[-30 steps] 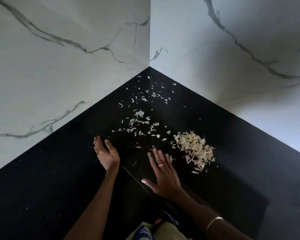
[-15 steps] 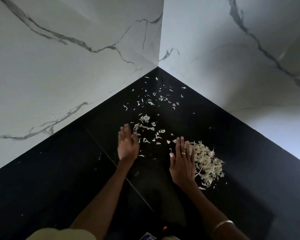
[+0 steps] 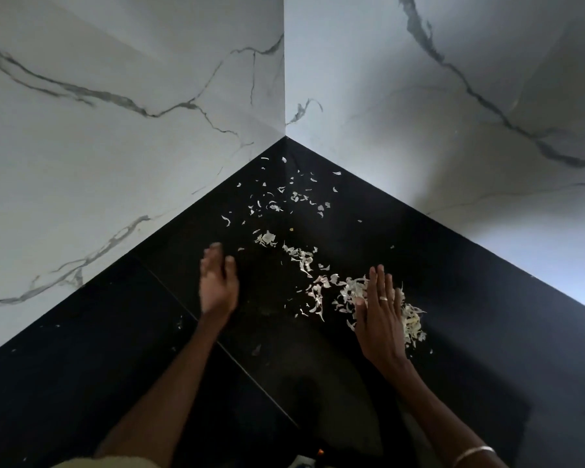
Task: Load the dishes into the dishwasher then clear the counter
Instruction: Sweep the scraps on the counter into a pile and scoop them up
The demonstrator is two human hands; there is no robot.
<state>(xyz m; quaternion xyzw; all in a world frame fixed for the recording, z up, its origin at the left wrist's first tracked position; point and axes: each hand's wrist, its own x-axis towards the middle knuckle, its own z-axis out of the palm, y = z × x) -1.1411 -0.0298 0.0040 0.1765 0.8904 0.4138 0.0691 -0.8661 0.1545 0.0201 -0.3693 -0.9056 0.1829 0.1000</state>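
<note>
Pale peel scraps lie scattered on the black counter (image 3: 453,332) in its back corner. The biggest heap of scraps (image 3: 411,319) sits right of centre, and a thinner trail of scraps (image 3: 301,258) runs from it toward the corner. My right hand (image 3: 380,319) lies flat with straight fingers against the left side of the heap, a ring on one finger. My left hand (image 3: 218,282) hovers edge-on, fingers straight and slightly blurred, just left of the trail. Neither hand holds anything.
Two white marble walls (image 3: 132,146) meet at the corner behind the scraps and close off the counter at the back and right. A seam (image 3: 250,373) runs across the dark counter between my forearms. No dishes are in view.
My right hand moved right into the big heap, covering part of it. Loose scraps now form a trail leading into the heap. My left hand shifted slightly toward the trail.
</note>
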